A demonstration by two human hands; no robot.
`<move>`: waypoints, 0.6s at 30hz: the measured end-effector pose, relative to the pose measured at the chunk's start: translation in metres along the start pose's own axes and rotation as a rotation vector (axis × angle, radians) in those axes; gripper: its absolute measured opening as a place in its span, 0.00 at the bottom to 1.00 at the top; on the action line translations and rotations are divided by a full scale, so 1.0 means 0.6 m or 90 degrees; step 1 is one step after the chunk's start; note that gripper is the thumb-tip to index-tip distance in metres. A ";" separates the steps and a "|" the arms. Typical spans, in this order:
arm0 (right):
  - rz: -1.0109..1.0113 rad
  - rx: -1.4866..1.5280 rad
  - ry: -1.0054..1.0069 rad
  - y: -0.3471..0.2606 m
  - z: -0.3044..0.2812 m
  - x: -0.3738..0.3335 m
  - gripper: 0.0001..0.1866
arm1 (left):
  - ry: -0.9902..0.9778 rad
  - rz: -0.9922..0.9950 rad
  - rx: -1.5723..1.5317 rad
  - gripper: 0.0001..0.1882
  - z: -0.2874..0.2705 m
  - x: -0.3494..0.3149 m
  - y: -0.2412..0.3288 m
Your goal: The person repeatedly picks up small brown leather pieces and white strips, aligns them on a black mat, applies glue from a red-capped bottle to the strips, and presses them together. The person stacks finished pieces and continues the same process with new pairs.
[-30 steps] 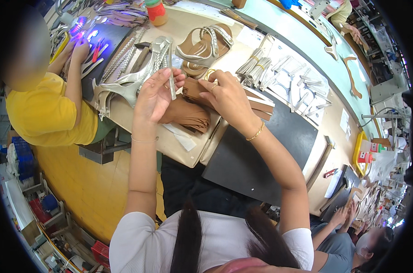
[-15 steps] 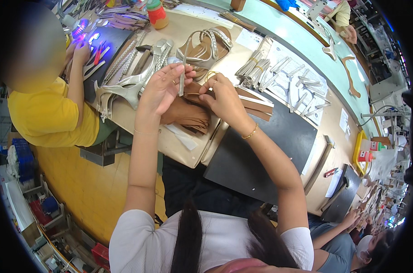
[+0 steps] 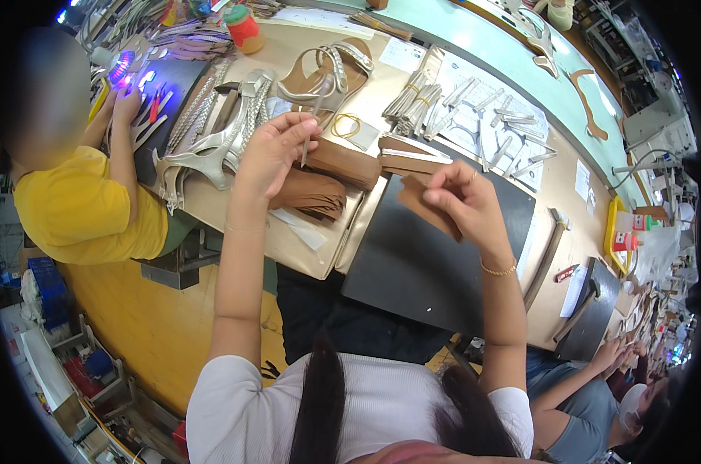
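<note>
1. L hand (image 3: 277,155) pinches silver strip (image 3: 304,153) approx. mid-length, at black mat's (image 3: 435,271) 10–11 o'clock — prob. light, bendy.
2. R hand (image 3: 470,203) thumb + fingers grip brown piece (image 3: 424,207) over mat, twd 12 — prob. thin, floppy; best held by edge.

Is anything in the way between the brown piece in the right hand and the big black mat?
No, nothing visible: the right hand pinches the brown piece over the black mat.
</note>
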State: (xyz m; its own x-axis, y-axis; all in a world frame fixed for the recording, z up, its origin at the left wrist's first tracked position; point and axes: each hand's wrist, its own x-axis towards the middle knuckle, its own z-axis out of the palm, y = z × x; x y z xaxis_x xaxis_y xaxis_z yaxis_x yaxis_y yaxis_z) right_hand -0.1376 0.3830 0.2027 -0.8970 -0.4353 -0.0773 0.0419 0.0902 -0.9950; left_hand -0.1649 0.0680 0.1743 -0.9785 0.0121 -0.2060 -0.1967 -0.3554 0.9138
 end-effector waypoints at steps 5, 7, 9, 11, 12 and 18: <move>0.049 -0.285 -0.118 0.041 -0.013 -0.075 0.08 | 0.021 0.161 0.364 0.13 0.080 -0.058 -0.006; 0.036 -0.435 -0.132 0.061 -0.008 -0.094 0.10 | 0.004 0.219 0.437 0.12 0.115 -0.084 -0.015; 0.002 -0.601 -0.122 0.072 -0.001 -0.110 0.11 | -0.025 0.221 0.436 0.13 0.139 -0.103 -0.024; -0.094 -0.617 -0.016 0.070 -0.001 -0.124 0.11 | -0.073 0.178 0.367 0.13 0.155 -0.116 -0.038; -0.125 -0.629 0.031 0.066 0.000 -0.132 0.11 | -0.096 0.157 0.331 0.13 0.159 -0.121 -0.046; -0.233 -0.511 0.306 0.045 0.037 -0.194 0.22 | -0.248 -0.264 -0.269 0.10 0.183 -0.139 -0.114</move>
State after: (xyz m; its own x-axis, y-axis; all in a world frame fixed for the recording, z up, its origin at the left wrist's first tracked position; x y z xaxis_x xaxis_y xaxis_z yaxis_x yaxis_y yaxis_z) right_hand -0.0221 0.4163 0.1832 -0.8854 -0.1644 0.4348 -0.4217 0.6777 -0.6024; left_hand -0.0766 0.1940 0.1676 -0.7943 0.5307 -0.2957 -0.5947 -0.5800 0.5567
